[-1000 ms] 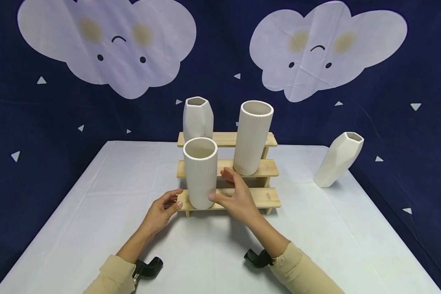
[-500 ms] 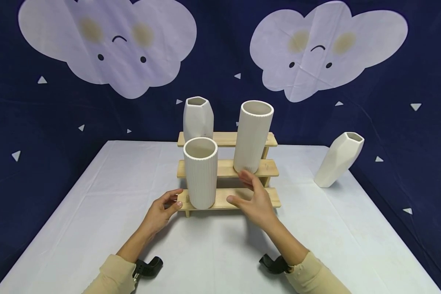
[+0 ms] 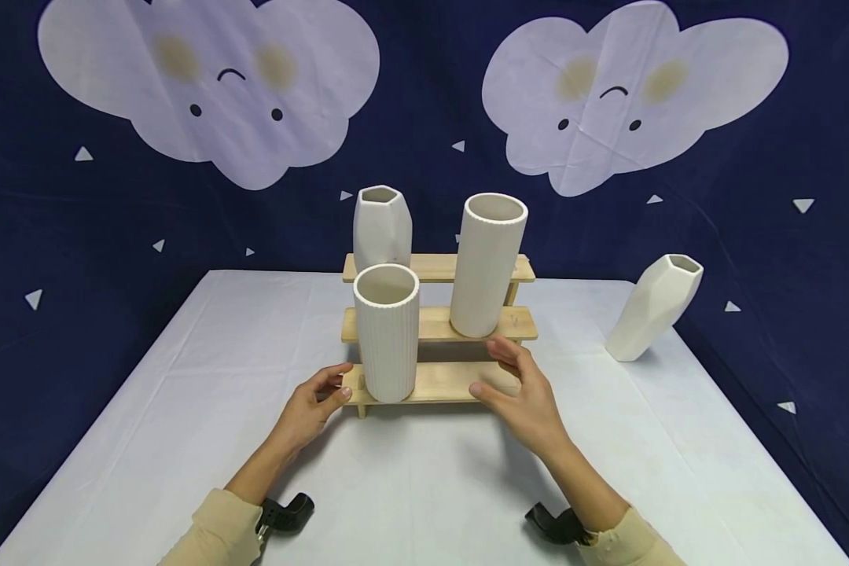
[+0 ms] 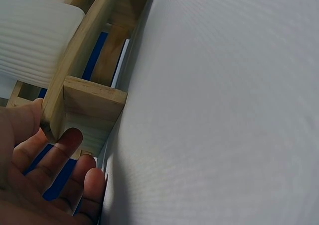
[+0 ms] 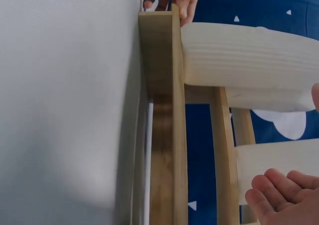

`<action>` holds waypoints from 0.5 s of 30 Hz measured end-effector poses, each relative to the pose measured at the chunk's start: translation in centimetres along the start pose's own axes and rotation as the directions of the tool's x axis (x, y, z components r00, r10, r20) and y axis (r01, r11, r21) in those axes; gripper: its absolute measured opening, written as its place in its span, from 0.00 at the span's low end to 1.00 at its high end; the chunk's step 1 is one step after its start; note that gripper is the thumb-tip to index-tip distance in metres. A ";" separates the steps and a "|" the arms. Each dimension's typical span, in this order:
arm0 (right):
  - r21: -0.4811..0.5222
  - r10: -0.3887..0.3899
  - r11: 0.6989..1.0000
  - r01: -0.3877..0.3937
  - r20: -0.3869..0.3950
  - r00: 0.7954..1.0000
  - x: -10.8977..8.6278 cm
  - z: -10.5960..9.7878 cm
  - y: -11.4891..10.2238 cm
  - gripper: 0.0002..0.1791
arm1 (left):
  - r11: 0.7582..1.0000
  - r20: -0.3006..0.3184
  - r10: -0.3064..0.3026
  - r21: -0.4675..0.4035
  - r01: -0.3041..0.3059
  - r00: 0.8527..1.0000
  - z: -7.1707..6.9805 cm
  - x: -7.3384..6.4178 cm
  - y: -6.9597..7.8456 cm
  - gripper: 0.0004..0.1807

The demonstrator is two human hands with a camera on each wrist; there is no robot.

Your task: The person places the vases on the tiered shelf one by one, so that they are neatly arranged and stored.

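A three-tier wooden display stand [image 3: 449,383] stands on the table. My left hand [image 3: 313,407] holds the left end of its lowest board, thumb on top and fingertips below, as the left wrist view shows on the board [image 4: 82,48]. Beside that hand, a white ribbed vase [image 3: 387,346] stands upright on the lowest tier. My right hand [image 3: 527,402] hovers over the right part of the same tier, fingers loosely extended and holding nothing. Another ribbed vase [image 3: 483,271] is on the middle tier at right. A white faceted vase [image 3: 382,228] sits on the top tier at left, its base hidden.
Another faceted vase [image 3: 652,308], leaning in outline, stands on the white-covered table [image 3: 255,330] to the right of the stand. Behind the table hangs a dark blue cloth [image 3: 424,102] with clouds. Black wrist mounts [image 3: 286,515] stick out below both forearms.
My right hand has drawn away from the front ribbed vase and moved right along the lowest tier. The left hand, the vases and the stand have stayed in place.
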State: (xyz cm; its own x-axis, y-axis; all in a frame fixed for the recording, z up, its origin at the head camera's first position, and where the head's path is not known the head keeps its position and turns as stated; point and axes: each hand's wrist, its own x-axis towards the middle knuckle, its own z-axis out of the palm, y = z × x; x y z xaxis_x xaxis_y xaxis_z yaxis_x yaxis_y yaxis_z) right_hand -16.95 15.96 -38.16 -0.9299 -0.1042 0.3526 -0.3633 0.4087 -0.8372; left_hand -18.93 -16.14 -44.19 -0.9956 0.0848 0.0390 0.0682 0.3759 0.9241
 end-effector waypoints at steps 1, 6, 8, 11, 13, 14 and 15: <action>0.000 0.003 1.000 -0.003 -0.006 1.000 -0.1 -0.1 0.1 0.40 | 1.000 0.000 -0.001 -0.001 0.001 1.000 0.0 0.0 0.0 0.23; 0.014 -0.002 1.000 0.003 -0.041 0.999 -0.6 -0.9 0.5 0.39 | 1.000 -0.010 0.002 -0.005 -0.002 1.000 0.0 0.0 0.0 0.22; 0.018 -0.014 1.000 0.015 -0.052 0.999 -0.8 -1.1 0.7 0.39 | 1.000 -0.013 0.006 -0.008 -0.006 1.000 0.0 0.0 0.0 0.22; 0.018 -0.024 1.000 0.025 -0.067 0.997 -1.0 -1.6 1.0 0.38 | 1.000 -0.010 0.011 -0.008 -0.011 1.000 0.0 0.0 0.0 0.22; 0.006 -0.020 1.000 0.021 -0.071 0.997 -1.0 -1.9 1.1 0.38 | 1.000 -0.009 0.009 -0.012 -0.010 1.000 0.0 0.0 0.0 0.22; -0.002 -0.015 1.000 0.014 -0.073 0.997 -1.0 -2.2 1.2 0.38 | 1.000 -0.009 0.013 -0.011 -0.013 1.000 0.0 0.0 0.0 0.22; -0.007 -0.006 1.000 0.006 -0.075 0.997 -1.0 -2.4 1.3 0.38 | 1.000 -0.011 0.017 -0.009 -0.017 1.000 0.0 -0.1 0.0 0.23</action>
State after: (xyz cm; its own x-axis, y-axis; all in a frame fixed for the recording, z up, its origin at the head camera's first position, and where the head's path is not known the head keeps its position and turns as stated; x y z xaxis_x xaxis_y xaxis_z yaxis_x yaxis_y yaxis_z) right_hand -16.33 18.75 -38.63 -0.9208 -0.0384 0.3882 -0.3683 0.4141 -0.8324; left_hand -18.85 -16.15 -44.23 -0.9950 0.0811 0.0587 0.0845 0.3659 0.9268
